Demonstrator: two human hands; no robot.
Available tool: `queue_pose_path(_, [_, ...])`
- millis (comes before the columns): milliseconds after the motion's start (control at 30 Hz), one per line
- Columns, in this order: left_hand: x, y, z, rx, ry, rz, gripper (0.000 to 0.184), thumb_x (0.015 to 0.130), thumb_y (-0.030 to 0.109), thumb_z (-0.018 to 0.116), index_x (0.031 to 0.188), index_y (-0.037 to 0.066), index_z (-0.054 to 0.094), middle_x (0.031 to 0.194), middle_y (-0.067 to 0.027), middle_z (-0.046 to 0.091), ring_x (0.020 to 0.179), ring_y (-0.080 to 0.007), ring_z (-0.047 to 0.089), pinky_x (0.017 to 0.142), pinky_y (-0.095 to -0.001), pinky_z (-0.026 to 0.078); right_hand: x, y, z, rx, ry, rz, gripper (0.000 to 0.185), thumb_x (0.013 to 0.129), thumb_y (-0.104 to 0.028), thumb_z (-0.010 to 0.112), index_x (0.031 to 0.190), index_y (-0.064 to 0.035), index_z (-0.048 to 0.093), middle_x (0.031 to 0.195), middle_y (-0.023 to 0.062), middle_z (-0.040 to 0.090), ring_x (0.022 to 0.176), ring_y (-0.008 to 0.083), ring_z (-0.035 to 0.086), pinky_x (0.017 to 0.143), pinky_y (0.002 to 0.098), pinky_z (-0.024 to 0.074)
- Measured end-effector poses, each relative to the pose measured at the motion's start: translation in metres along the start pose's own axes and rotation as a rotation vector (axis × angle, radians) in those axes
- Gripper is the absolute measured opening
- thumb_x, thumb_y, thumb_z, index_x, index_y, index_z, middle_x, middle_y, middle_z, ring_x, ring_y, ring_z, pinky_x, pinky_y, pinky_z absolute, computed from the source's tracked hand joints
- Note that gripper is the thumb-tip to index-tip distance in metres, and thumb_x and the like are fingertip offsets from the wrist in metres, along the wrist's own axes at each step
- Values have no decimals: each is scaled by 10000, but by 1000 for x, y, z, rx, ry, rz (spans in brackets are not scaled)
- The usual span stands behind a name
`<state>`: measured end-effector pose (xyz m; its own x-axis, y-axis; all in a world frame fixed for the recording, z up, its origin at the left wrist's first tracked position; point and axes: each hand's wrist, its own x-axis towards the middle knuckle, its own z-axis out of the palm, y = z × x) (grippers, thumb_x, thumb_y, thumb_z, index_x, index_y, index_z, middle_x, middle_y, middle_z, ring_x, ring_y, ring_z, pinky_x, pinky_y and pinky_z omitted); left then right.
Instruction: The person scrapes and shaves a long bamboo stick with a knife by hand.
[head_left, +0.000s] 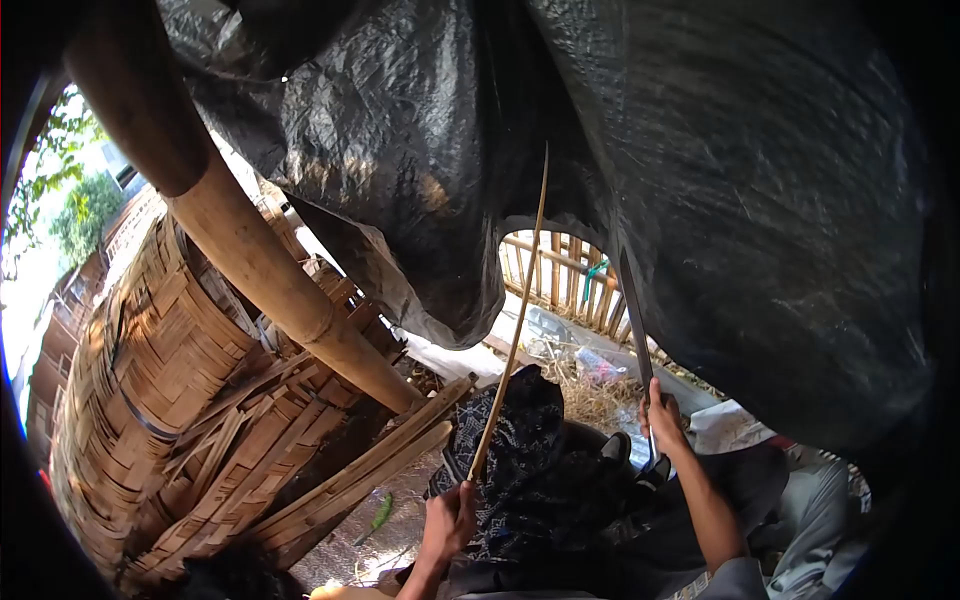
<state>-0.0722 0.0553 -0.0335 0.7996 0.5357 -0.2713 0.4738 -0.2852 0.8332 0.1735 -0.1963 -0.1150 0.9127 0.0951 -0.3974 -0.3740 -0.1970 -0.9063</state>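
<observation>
My left hand [450, 522] is closed around the lower end of a long, thin bamboo strip [516, 335]. The strip rises upright with a slight bend and narrows to a point in front of the black sheeting. To the right, my right hand [664, 418] grips a long, narrow, dark blade that looks like a long knife [634, 305]. Its tip points up, and its lower part passes below my fingers. The strip and the knife stand apart. Patterned dark cloth [515, 430] covers my lap between the hands.
Black plastic sheeting [770, 230] hangs low ahead and to the right. A thick bamboo pole [255, 265] slants down on the left, beside woven bamboo rolls [165, 350]. Split bamboo pieces [350, 470] jut toward my left hand. Beyond stands a bamboo fence [570, 275].
</observation>
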Motion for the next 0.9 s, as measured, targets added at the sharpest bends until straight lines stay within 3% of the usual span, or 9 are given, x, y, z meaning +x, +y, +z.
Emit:
queue_pose_path(67, [9, -8, 6, 12, 152, 112, 378, 927, 257, 450, 718, -19, 602, 511, -172, 519, 480, -266, 577, 482, -358, 413, -8, 2, -1, 79, -23, 138, 604, 866, -621, 375, 657, -63, 473, 462, 17, 419, 318, 124, 384, 318, 261, 315])
queue_pose_path(233, [13, -12, 16, 89, 290, 202, 296, 877, 186, 523, 662, -14, 562, 498, -197, 489, 475, -367, 542, 430, -368, 389, -16, 58, -6, 315, -147, 448, 606, 766, -710, 450, 706, -107, 444, 481, -3, 398, 369, 113, 371, 401, 293, 352])
queue_pose_path(300, [11, -22, 26, 17, 267, 276, 299, 871, 170, 530, 640, -18, 550, 464, -188, 454, 427, -333, 529, 412, -361, 374, -27, 76, -4, 376, -115, 577, 599, 739, -721, 473, 710, -123, 450, 484, -28, 387, 374, 102, 373, 417, 285, 346])
queue_pose_path(367, [1, -32, 28, 67, 171, 231, 242, 897, 149, 495, 753, -26, 580, 533, -159, 534, 446, -244, 554, 444, -311, 407, -33, 97, -8, 623, -126, 774, 601, 759, -696, 484, 687, -102, 428, 466, -34, 354, 365, 102, 361, 409, 288, 343])
queue_pose_path(433, [-7, -53, 40, -40, 180, 225, 217, 884, 166, 535, 912, -12, 655, 696, -122, 668, 592, -102, 616, 493, -257, 461, -31, 131, -15, 677, -182, 854, 620, 761, -705, 470, 663, -98, 392, 453, -32, 338, 364, 104, 361, 423, 279, 340])
queue_pose_path(467, [-11, -47, 39, -159, 235, 338, 207, 889, 129, 517, 857, -30, 645, 607, -77, 614, 532, -71, 528, 464, -245, 422, -32, 137, -16, 649, -168, 855, 624, 761, -709, 464, 648, -101, 385, 443, -32, 329, 365, 103, 362, 427, 280, 341])
queue_pose_path(600, [-17, -21, 28, -455, 218, 396, 230, 896, 125, 511, 745, -36, 576, 554, -5, 474, 506, -71, 428, 439, -250, 360, -35, 132, -19, 597, -130, 880, 636, 755, -720, 459, 622, -104, 375, 432, -31, 316, 370, 102, 367, 436, 286, 342])
queue_pose_path(700, [-18, 12, 16, -640, 116, 183, 263, 907, 151, 517, 707, -19, 528, 564, 20, 452, 518, -54, 394, 438, -222, 307, -32, 138, -24, 555, -158, 750, 591, 793, -671, 464, 659, -102, 378, 476, -30, 328, 366, 94, 347, 435, 283, 341])
queue_pose_path(900, [12, 31, 21, -578, 174, 396, 279, 919, 166, 503, 683, 18, 484, 566, 36, 427, 514, -42, 363, 441, -214, 283, -81, 73, -2, 452, -117, 595, 481, 856, -532, 504, 682, -89, 432, 491, -20, 360, 372, 93, 356, 402, 272, 338])
